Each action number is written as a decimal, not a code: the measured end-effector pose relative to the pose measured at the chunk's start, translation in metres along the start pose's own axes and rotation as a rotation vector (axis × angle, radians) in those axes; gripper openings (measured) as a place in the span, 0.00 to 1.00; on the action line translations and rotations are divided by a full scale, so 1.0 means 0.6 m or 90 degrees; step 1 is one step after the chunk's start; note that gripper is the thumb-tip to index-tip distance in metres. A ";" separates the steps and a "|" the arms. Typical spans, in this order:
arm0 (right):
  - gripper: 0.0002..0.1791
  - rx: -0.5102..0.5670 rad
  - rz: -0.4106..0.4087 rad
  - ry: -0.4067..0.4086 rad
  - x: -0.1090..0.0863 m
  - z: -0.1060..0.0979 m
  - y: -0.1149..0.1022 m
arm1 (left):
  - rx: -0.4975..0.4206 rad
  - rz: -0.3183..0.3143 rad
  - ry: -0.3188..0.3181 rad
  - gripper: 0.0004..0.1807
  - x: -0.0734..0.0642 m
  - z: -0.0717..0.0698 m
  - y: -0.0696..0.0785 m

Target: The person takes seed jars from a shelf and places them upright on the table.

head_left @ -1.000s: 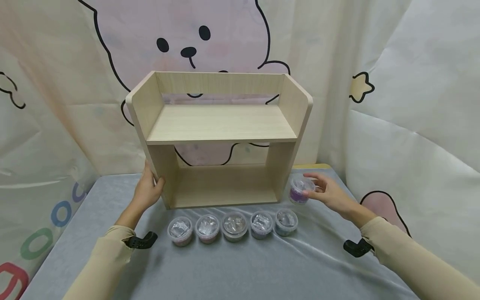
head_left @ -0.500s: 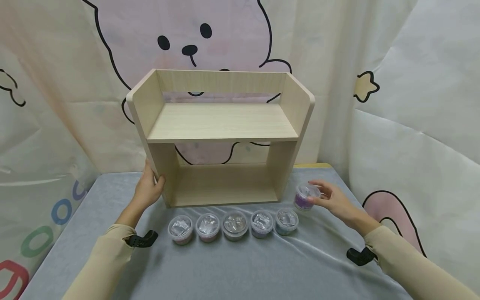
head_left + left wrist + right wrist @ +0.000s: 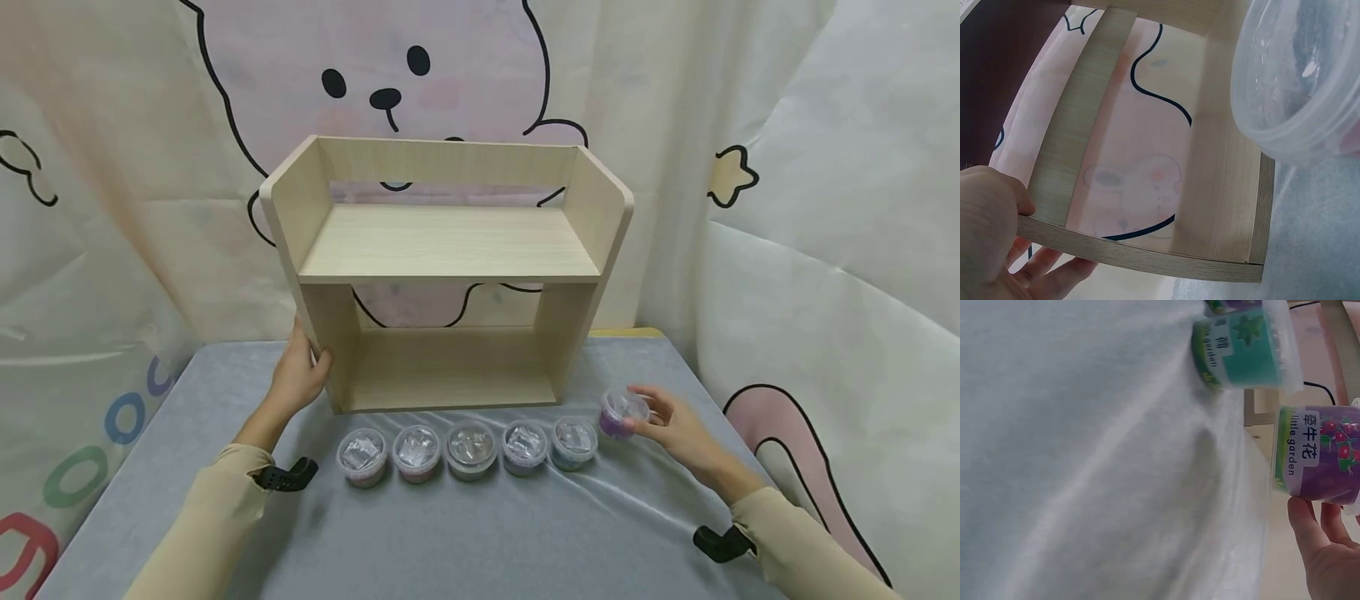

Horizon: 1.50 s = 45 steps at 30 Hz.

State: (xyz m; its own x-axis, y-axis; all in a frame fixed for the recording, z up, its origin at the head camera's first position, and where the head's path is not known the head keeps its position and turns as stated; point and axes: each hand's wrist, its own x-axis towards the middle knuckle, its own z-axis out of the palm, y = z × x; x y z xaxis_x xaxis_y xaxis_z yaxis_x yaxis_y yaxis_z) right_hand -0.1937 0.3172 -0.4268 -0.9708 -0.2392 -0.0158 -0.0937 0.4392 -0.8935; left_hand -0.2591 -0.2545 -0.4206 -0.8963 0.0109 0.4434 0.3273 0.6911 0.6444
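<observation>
A pale wooden two-tier shelf [image 3: 450, 242] stands at the back of the table. My left hand [image 3: 296, 379] grips its left side panel, thumb on the inner face and fingers round the outside, as the left wrist view shows. To the right of the shelf, my right hand [image 3: 678, 433] pinches a small clear-lidded plastic tub [image 3: 619, 419] between thumb and fingers. That tub's purple label [image 3: 1325, 450] carries the words "little garden" and red fruit or flowers in the right wrist view. It sits at the right end of a row of similar tubs [image 3: 470, 454].
Nearest the held tub stands one with a teal label [image 3: 1247, 353]. A grey-blue cloth [image 3: 450, 542] covers the table. Behind the shelf hangs a cartoon-printed curtain [image 3: 480, 50], with pale sheeting [image 3: 817, 208] on the right. One tub's rim [image 3: 1260, 131] looms close in the left wrist view.
My right hand has brought the purple-labelled tub from beside the shelf's lower right corner toward me and slightly right, level with the row's end. The left hand has kept its grip on the shelf.
</observation>
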 end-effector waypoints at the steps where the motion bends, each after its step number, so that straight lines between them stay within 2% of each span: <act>1: 0.36 0.001 -0.003 0.003 -0.003 0.001 0.005 | 0.002 0.001 -0.001 0.44 0.001 0.001 0.000; 7: 0.35 -0.004 -0.045 0.004 -0.018 0.006 0.026 | 0.002 -0.003 -0.001 0.43 0.001 0.002 0.000; 14: 0.35 -0.001 -0.089 0.000 -0.018 0.008 0.050 | 0.008 -0.014 -0.007 0.43 0.002 0.001 0.000; 20: 0.36 0.017 -0.072 -0.018 -0.016 0.012 0.068 | 0.007 -0.005 -0.003 0.43 0.002 0.002 -0.001; 26: 0.36 0.033 -0.061 -0.027 -0.020 0.013 0.070 | 0.006 0.002 -0.001 0.43 0.003 0.003 -0.001; 45: 0.36 0.016 -0.073 -0.040 -0.019 0.014 0.071 | -0.002 -0.009 -0.014 0.44 0.001 -0.002 0.001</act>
State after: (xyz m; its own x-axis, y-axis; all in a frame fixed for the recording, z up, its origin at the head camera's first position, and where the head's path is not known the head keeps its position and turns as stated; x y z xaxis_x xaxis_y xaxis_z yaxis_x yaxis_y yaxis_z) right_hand -0.1845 0.3315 -0.4686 -0.9382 -0.3411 0.0594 -0.1968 0.3843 -0.9020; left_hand -0.2592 -0.2547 -0.4191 -0.9071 0.0171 0.4206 0.3156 0.6888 0.6527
